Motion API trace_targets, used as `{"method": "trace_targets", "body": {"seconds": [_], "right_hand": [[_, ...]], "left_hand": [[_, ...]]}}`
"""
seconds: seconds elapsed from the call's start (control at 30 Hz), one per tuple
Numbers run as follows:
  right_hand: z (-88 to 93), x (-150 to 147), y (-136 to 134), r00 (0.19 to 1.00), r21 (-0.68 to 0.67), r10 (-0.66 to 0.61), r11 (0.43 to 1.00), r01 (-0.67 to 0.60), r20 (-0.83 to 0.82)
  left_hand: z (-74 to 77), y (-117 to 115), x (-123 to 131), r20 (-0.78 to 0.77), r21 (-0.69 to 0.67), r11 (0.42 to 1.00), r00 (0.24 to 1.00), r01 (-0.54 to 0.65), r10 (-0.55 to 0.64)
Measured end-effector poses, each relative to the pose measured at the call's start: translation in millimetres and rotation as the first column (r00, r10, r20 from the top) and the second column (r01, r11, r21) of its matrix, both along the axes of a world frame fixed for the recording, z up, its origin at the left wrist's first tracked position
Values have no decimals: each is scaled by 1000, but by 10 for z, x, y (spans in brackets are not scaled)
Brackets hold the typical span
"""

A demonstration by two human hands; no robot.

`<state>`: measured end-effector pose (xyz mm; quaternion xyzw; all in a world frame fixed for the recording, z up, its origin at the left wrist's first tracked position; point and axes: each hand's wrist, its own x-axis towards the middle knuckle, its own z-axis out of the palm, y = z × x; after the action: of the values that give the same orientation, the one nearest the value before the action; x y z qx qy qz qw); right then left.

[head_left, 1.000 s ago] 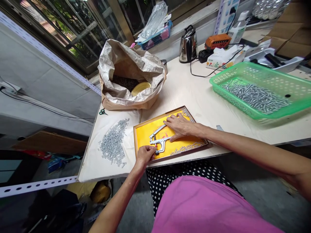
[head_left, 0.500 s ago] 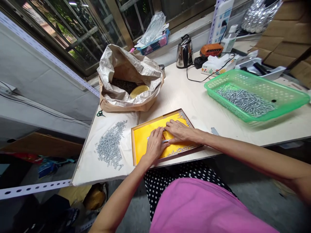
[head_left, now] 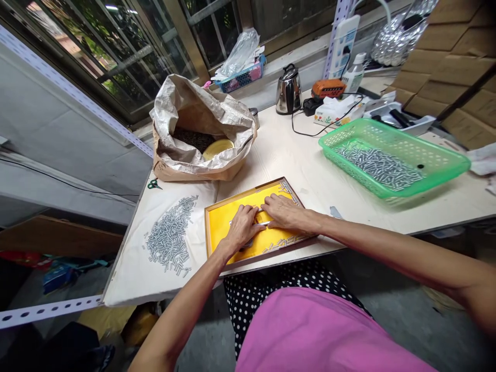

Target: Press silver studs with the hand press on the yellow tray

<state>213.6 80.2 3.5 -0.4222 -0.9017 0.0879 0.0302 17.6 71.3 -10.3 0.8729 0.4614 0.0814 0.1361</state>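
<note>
My left hand and my right hand face each other over a shallow tray with a yellow bottom. Fingers of both hands are bent and closed. Slim silvery metal pins run across the gap between the two thumbs, seemingly pinched from both ends. Another silvery piece shows between the forefingers. Loose metal pins lie along the tray's near edge, and more sit in its far right corner. Part of a dark patch shows under my left wrist. What lies under the palms is hidden.
Left of the tray is a heap of metal pins on white cloth, with scissors behind. An open sack stands at the back. A green basket of pins sits right; a kettle and corded orange battery stand behind.
The view has shifted slightly. Both hands keep their places over the tray, still facing each other with the silvery pins between them. The left wrist has moved a little, showing a dark patch beneath.
</note>
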Motion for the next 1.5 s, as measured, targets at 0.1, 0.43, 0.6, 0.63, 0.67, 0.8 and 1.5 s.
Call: {"method": "trace_targets", "body": {"seconds": [0.1,0.43,0.6,0.63,0.67,0.8,1.5], "right_hand": [[-44,-9,7,1000,14,6,1000,-6,-4],[-292,-55,-38,997,-38,26,999,-29,-72],[-274,76,-53,986,42,12,999,-5,-165],[-266,108,-66,980,72,22,997,-8,-198],[-258,131,-84,974,97,35,995,-13,-223],[-262,77,-183,968,97,83,993,-62,-237],[-480,232,-603,884,332,-22,922,198,-467]], "left_hand": [[-27,-18,-6,14,7,1000,1000,-20,20],[-81,-64,60,80,-29,998,995,-55,57],[-60,-154,3,115,28,992,986,-122,118],[-39,-187,-43,152,63,986,978,-153,142],[-9,-219,-108,193,98,975,965,-199,178],[200,-306,-556,312,185,872,868,-453,385],[83,-2,-1927,-429,263,862,748,-433,507]]}}
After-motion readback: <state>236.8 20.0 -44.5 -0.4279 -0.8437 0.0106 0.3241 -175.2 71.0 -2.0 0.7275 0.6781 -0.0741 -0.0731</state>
